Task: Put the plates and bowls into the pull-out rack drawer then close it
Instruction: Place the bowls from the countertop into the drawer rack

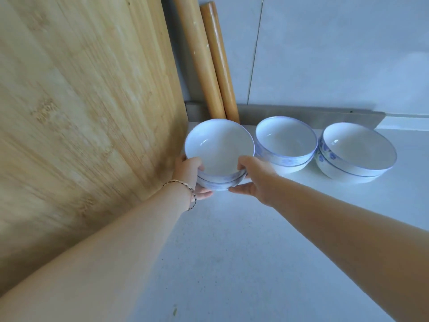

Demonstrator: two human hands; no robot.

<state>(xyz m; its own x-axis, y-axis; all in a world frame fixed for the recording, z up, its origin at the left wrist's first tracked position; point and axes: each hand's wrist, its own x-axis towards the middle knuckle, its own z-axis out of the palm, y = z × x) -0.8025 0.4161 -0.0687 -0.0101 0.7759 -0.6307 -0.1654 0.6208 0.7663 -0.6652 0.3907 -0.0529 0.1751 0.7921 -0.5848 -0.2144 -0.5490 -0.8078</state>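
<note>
Bowls, a nested pair, are at the back of the counter beside the leaning cutting board. Your left hand and right hand grip opposite sides, likely so both lift together. The drawer is out of view.

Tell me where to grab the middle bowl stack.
Probably take the middle bowl stack by its lower bowl, from the near side, thumbs over the rim. It is two nested bowls, so lifting the bottom one carries both; the left stack and right stack crowd its sides.
</note>
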